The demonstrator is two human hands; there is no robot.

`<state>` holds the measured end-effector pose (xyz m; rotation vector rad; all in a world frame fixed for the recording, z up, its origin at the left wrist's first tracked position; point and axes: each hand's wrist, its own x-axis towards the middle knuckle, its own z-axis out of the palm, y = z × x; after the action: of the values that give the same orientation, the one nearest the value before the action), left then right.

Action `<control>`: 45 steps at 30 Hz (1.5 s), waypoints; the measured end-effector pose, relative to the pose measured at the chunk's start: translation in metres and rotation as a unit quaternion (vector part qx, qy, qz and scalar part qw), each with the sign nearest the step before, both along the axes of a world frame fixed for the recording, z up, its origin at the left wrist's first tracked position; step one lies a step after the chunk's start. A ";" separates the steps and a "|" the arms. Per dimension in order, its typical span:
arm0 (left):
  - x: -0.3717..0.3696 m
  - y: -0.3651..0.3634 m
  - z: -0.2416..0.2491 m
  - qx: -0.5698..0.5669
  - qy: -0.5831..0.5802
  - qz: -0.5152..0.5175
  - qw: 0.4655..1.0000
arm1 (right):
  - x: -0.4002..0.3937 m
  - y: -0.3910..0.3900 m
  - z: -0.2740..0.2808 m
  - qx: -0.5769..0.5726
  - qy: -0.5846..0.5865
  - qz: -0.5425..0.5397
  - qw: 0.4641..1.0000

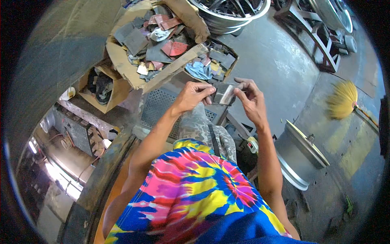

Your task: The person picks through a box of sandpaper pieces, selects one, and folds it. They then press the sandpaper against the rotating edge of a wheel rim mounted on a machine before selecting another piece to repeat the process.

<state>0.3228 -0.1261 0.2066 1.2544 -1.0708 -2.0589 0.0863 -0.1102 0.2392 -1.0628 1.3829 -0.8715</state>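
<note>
A small dark grey piece of sandpaper (223, 94), with a pale worn patch on it, is held up between my two hands over my knees. My left hand (191, 96) pinches its left edge between thumb and fingers. On the opposite edge, my right hand (251, 101) has its thumb and fingers closed around the sheet. Just beyond my hands sits a torn cardboard box (158, 83) heaped with used grey and red sanding scraps (152, 44). A blue cloth (198, 70) lies among more scraps to its right.
Alloy wheel (231, 18) at the top, beside the boxes. A bare wheel rim (300, 156) lies on the floor to my right, with a yellow broom (343, 99) beyond. A metal stand (310, 34) is at upper right; a smaller cardboard box (111, 103) is left.
</note>
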 end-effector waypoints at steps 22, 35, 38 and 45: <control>-0.010 -0.022 0.004 -0.055 -0.063 0.021 0.996 | 0.041 0.017 -0.008 0.115 -0.067 -0.047 0.990; 0.054 -0.214 -0.132 -0.406 -0.499 -0.100 0.759 | 0.009 0.052 -0.031 0.141 0.085 -0.049 0.985; 0.045 -0.221 -0.133 -0.386 -0.537 -0.128 0.739 | 0.009 0.055 -0.034 0.150 0.111 -0.042 0.982; 0.055 -0.198 -0.140 -0.461 -0.491 -0.227 0.704 | 0.017 0.055 -0.037 0.137 0.110 -0.033 0.984</control>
<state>0.3780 -0.3237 0.0666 1.5214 -2.6381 -0.5611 0.1033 -0.0549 0.2026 -0.9250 1.6760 -0.6011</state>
